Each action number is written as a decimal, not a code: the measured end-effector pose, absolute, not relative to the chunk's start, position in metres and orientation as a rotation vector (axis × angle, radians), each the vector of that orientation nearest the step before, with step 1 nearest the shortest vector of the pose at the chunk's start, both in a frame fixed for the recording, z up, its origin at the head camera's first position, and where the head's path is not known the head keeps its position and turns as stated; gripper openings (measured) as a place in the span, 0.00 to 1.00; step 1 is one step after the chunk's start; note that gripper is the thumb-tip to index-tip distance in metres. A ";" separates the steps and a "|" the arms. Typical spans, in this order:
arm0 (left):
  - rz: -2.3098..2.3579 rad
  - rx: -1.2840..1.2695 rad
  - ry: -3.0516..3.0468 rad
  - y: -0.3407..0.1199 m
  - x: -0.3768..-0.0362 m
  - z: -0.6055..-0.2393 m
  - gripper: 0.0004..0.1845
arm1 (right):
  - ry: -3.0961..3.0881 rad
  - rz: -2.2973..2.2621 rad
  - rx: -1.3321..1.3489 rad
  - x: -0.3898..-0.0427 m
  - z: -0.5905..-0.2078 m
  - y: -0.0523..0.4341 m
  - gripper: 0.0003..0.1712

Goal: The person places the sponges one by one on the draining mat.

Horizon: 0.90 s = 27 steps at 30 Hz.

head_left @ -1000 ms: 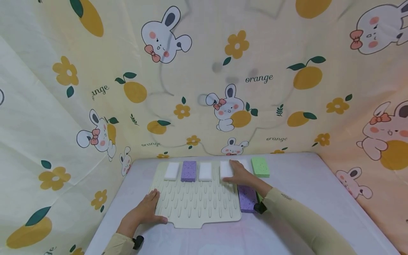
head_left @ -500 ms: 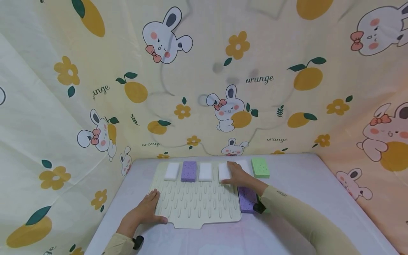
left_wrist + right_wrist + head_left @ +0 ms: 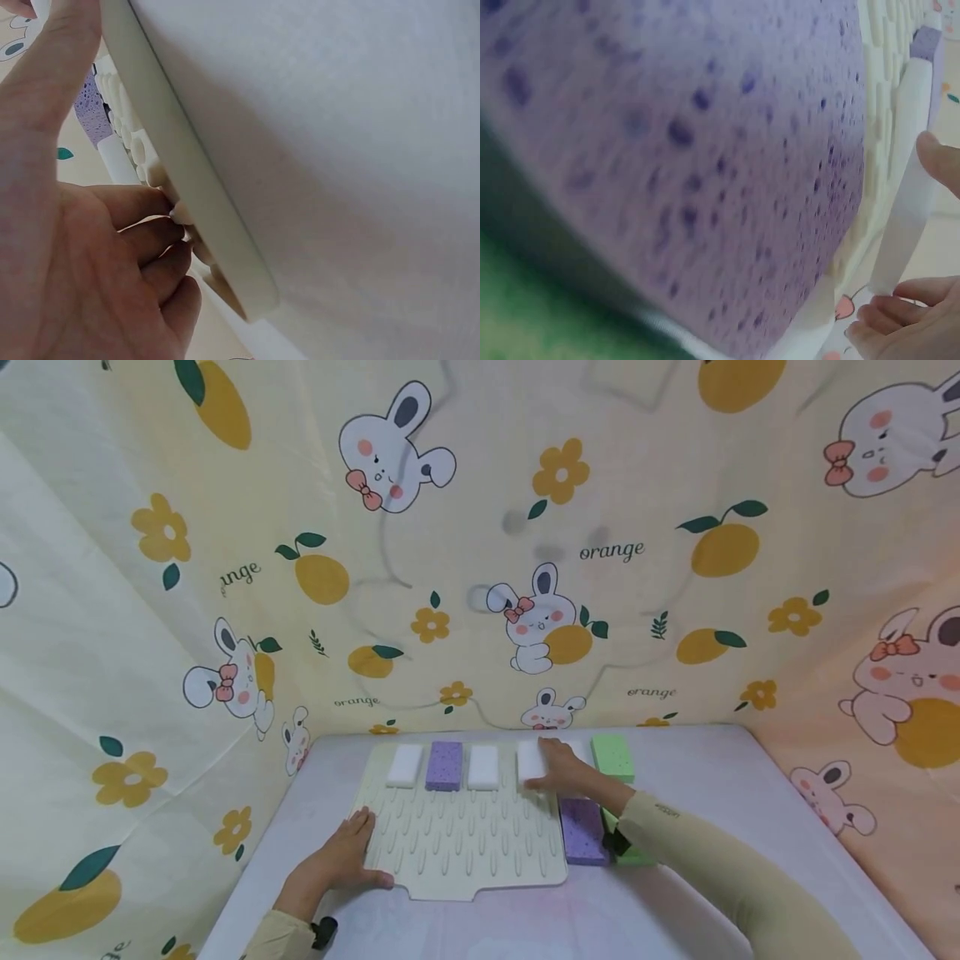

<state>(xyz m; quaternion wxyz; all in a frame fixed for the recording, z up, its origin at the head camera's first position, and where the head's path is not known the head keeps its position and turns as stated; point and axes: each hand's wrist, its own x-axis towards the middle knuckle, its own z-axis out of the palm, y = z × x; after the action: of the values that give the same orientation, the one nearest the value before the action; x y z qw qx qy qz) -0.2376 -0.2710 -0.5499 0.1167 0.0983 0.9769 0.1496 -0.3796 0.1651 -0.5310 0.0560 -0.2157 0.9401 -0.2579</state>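
Note:
An off-white ridged board (image 3: 465, 839) lies on the table, its tab towards me. My left hand (image 3: 347, 852) rests at its near left corner, thumb at the front edge, fingers along the left side; in the left wrist view the board's edge (image 3: 191, 180) runs beside the fingertips. My right hand (image 3: 566, 770) grips a white sponge (image 3: 530, 760) between thumb and fingers at the board's back right. Along the back edge, left of it, sit a white sponge (image 3: 405, 766), a purple sponge (image 3: 445, 766) and another white sponge (image 3: 483, 767).
Right of the board lie a purple sponge (image 3: 584, 832) and a green sponge (image 3: 633, 853) partly hidden under the right sleeve. Farther back are a green sponge (image 3: 613, 757) and a white one (image 3: 579, 748) half behind my hand. A printed curtain (image 3: 465, 527) surrounds the table.
My right hand shifts the white sponge slightly left, then back a little to the right. The left hand and the board stay in place.

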 end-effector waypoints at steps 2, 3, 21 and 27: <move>0.434 0.282 2.858 -0.271 -0.237 -0.550 0.73 | 2.843 -0.766 -0.642 -0.381 -0.533 0.162 0.65; 0.434 0.283 2.857 -0.271 -0.237 -0.550 0.73 | 2.836 -0.766 -0.630 -0.381 -0.533 0.160 0.65; 0.449 0.256 2.845 -0.270 -0.234 -0.546 0.73 | 2.838 -0.644 -0.542 -0.391 -0.534 0.144 0.64; 0.452 0.248 2.835 -0.271 -0.235 -0.546 0.73 | 2.839 -0.598 -0.581 -0.390 -0.528 0.147 0.66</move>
<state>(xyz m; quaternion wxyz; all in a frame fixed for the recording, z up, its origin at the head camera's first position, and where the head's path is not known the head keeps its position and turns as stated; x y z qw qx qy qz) -0.2352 -0.2714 -0.5463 0.1299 0.0853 0.9755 0.1556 -0.3904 0.1471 -0.5276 0.0914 -0.1957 0.9554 -0.2013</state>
